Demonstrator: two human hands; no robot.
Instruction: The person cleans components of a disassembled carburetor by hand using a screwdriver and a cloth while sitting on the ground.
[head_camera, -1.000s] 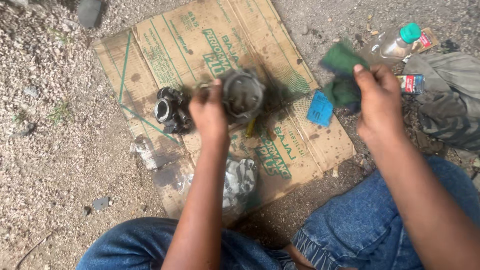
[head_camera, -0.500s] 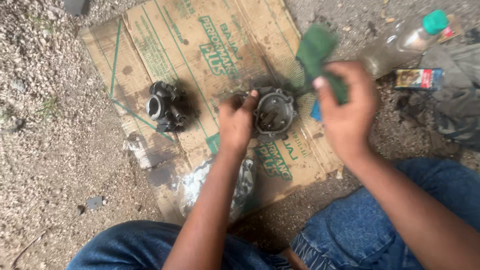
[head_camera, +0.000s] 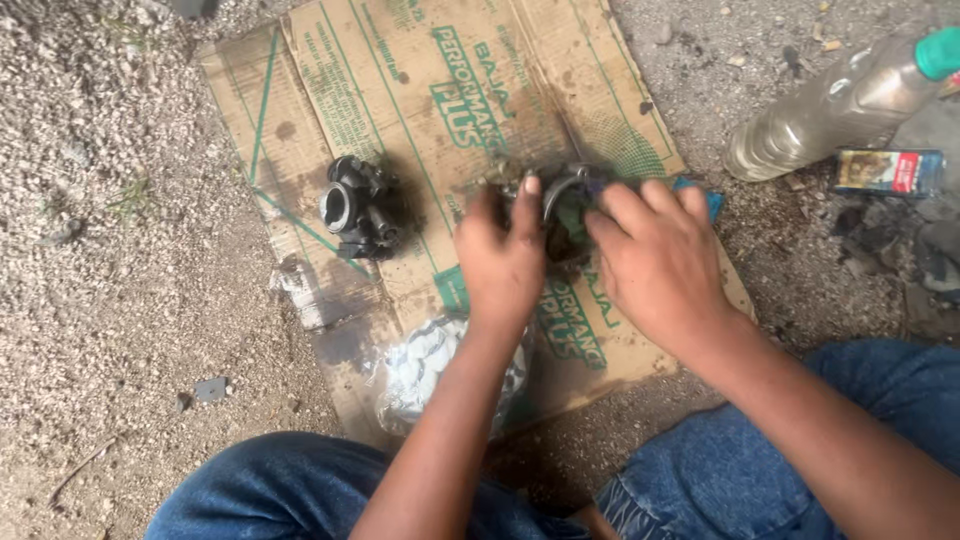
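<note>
My left hand (head_camera: 500, 262) grips a round, dirty grey metal engine part (head_camera: 562, 192) just above the cardboard sheet (head_camera: 450, 90). My right hand (head_camera: 660, 262) lies over the part's right side, fingers closed on a dark green scouring pad (head_camera: 568, 228) that is mostly hidden beneath them. A blue piece (head_camera: 711, 201) peeks out behind my right knuckles. A second black carburettor-like body (head_camera: 355, 208) rests on the cardboard to the left of my hands, apart from them.
A crumpled clear plastic bag (head_camera: 425, 365) lies under my left forearm. At the upper right, a plastic bottle with a green cap (head_camera: 830, 110) and a small printed box (head_camera: 888, 170) lie on the gravel ground (head_camera: 110, 300). My jeans-clad knees (head_camera: 260, 490) frame the bottom.
My right hand brought the green pad from the right over to the metal part and now covers it. The left hand has kept hold of the part, and the view has shifted.
</note>
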